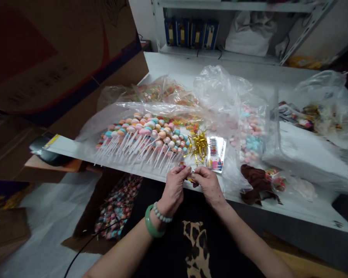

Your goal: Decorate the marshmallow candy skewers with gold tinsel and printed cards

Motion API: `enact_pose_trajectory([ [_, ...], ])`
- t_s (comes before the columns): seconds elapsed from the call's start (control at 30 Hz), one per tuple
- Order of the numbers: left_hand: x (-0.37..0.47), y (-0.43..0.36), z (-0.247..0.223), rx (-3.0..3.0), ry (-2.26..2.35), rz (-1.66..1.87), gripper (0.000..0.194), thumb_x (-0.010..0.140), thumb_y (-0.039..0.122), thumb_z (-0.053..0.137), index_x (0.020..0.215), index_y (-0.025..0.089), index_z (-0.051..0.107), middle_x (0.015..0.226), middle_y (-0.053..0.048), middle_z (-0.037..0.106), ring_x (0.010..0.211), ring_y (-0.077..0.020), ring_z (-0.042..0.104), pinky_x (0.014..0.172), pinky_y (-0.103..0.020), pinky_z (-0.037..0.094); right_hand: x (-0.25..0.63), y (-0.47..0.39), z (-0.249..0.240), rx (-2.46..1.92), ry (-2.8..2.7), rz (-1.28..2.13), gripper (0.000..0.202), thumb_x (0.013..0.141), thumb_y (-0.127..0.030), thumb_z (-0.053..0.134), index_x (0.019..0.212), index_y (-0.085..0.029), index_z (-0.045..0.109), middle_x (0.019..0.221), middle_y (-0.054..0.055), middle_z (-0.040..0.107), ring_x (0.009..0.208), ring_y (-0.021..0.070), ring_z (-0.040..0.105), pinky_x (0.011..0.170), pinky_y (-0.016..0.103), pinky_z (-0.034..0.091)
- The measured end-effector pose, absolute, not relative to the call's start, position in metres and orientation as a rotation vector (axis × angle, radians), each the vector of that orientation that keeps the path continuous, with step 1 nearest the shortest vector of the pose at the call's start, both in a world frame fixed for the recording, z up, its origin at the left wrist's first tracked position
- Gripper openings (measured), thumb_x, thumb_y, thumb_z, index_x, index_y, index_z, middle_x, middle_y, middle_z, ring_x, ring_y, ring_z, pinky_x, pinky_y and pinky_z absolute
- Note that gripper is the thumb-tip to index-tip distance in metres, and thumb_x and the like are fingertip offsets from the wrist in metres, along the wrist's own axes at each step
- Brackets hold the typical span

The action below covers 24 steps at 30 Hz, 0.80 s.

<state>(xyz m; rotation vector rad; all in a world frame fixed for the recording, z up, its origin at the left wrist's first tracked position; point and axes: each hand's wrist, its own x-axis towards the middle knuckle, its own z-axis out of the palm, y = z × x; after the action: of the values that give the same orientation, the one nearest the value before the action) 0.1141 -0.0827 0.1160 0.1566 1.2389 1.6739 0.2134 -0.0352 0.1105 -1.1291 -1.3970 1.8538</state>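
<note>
The left hand point(174, 183) and right hand point(208, 183), close together, pinch a small, mostly hidden piece point(190, 178) over the front edge of the bench point(307, 210), near the gold ties point(199, 144), where a light, steady grip would likely stop it slipping or being crushed

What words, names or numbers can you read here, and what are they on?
None can be read for sure.
Big cardboard box: a row of large marks, too dark and blurred to read.
Blue folders on the shelf: pale labels, too small to read.
Shiny printed packet: tiny print and coloured pictures, too small to read.
White table: a dark mark near its right front edge, too blurred to read.
</note>
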Motion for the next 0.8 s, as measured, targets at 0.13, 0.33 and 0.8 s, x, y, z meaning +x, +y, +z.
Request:
enact_pose_trajectory([
  [0.13, 0.107, -0.089, 0.114, 0.219, 1.304, 1.649, 0.038, 0.068, 0.048, 0.076, 0.063, 0.014, 0.059, 0.058, 0.003, 0.054, 0.053, -0.0074, 0.046, 0.055, -0.023, 0.037, 0.215, -0.041, 0.109, -1.274, -1.47, 1.841, 0.029, 0.074, -0.047, 0.063, 0.064, -0.021, 0.055, 0.048, -0.005, 0.048, 0.041, 0.0098, 0.04, 0.04, 0.022, 0.03],
  [0.33, 0.097, -0.1, 0.123, 0.311, 1.249, 1.393, 0.036, 0.066, 0.047, 0.077, 0.072, 0.013, 0.066, 0.057, -0.001, 0.059, 0.053, -0.0111, 0.053, 0.057, -0.025, 0.04, 0.22, -0.042, 0.112, -1.243, -1.729, 1.556, 0.038, 0.08, -0.052, 0.058, 0.058, -0.022, 0.05, 0.046, -0.005, 0.044, 0.044, 0.0109, 0.038, 0.044, 0.024, 0.029],
  [0.8, 0.003, -0.144, 0.179, -0.031, 1.423, 2.133, 0.04, 0.056, 0.038, 0.086, 0.078, 0.017, 0.06, 0.067, 0.006, 0.059, 0.052, -0.0051, 0.049, 0.048, -0.017, 0.038, 0.085, -0.028, 0.194, -1.067, -2.088, 1.117, 0.027, 0.088, -0.046, 0.051, 0.076, -0.023, 0.057, 0.071, 0.001, 0.063, 0.064, 0.0159, 0.058, 0.061, 0.026, 0.042],
])
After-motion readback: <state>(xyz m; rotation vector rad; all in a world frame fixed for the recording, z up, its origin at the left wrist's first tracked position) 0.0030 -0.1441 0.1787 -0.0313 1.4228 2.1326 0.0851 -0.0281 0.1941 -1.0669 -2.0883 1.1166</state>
